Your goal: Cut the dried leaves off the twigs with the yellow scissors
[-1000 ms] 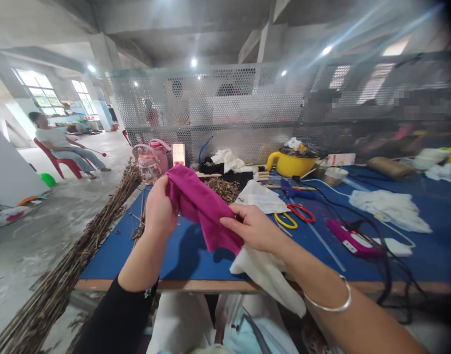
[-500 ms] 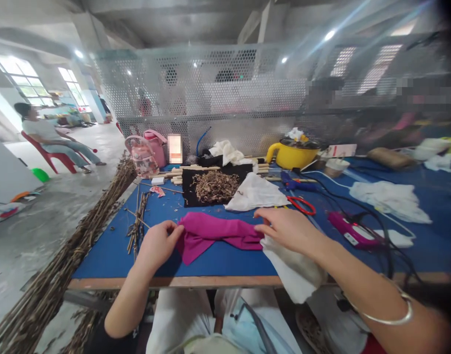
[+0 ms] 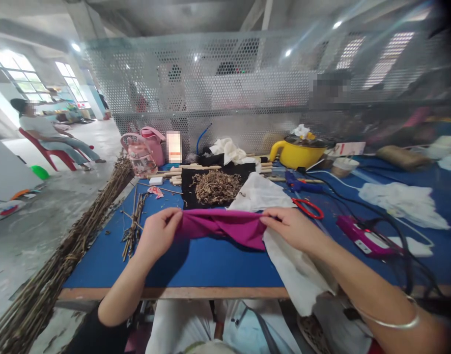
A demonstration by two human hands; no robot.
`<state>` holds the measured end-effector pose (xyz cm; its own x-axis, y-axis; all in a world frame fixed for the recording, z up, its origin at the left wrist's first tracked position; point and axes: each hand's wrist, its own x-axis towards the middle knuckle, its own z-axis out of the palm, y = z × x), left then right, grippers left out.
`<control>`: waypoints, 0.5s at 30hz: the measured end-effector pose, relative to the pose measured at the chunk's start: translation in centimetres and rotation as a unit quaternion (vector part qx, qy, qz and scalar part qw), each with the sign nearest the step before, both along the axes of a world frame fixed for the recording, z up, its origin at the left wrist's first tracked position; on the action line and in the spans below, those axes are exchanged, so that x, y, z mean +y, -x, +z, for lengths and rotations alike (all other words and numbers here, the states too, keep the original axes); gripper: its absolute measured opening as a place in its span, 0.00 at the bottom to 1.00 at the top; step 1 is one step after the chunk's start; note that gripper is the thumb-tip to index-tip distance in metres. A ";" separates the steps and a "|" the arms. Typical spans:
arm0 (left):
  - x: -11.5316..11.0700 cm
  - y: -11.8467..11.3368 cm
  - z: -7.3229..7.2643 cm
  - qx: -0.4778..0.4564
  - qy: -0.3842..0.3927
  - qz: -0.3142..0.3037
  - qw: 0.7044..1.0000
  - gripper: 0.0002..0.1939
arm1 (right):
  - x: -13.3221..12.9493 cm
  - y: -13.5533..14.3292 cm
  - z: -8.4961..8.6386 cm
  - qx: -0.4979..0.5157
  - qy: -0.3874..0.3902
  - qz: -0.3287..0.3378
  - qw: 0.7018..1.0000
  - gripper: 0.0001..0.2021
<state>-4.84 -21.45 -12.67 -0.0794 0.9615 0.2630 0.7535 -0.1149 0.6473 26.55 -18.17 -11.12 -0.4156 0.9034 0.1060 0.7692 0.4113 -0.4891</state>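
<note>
A magenta cloth (image 3: 221, 227) is stretched between my two hands over the near part of the blue table (image 3: 218, 268). My left hand (image 3: 162, 231) pinches its left end between thumb and fingers. At the right end, my right hand (image 3: 290, 227) pinches the upper corner. The cloth's top edge is pulled nearly straight, with folds hanging below. A white cloth (image 3: 295, 270) lies under my right wrist and droops over the table's front edge. Just beyond the magenta cloth are a pile of dry brown shreds (image 3: 217, 187) on black fabric and another white cloth (image 3: 261, 192).
Thin dry sticks (image 3: 134, 223) lie left, beside a long stalk bundle (image 3: 63, 265) on the floor. Red-handled scissors (image 3: 309, 208), a blue glue gun (image 3: 301, 184), a magenta device (image 3: 369, 237) with black cables and a yellow pot (image 3: 301, 155) stand right. A person (image 3: 44, 130) sits far left.
My right hand has closed on the cloth's right end. Both hands have raised the magenta cloth and drawn its upper edge taut. The view has shifted slightly.
</note>
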 end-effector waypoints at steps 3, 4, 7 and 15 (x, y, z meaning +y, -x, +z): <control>-0.1 0.5 2.0 -0.044 -0.049 0.042 0.997 0.16 | 0.3 -0.1 2.7 0.022 -0.036 0.000 0.999 0.18; -0.1 0.6 2.6 -0.048 -0.057 0.038 0.996 0.16 | 0.3 0.0 3.6 0.019 -0.055 -0.001 0.998 0.18; -0.2 1.1 4.4 -0.078 -0.058 0.004 0.995 0.14 | 0.1 0.3 6.0 -0.003 -0.104 -0.009 0.994 0.18; 1.1 1.2 6.5 -0.094 -0.132 0.016 0.987 0.15 | 0.5 0.5 8.7 -0.050 -0.215 0.011 0.975 0.15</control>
<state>-6.06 -20.31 -6.14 -0.1808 0.8574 0.4818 0.6283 -0.2762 0.7273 26.02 -17.62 -2.45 -0.4616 0.7755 0.4307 0.7931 0.5783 -0.1912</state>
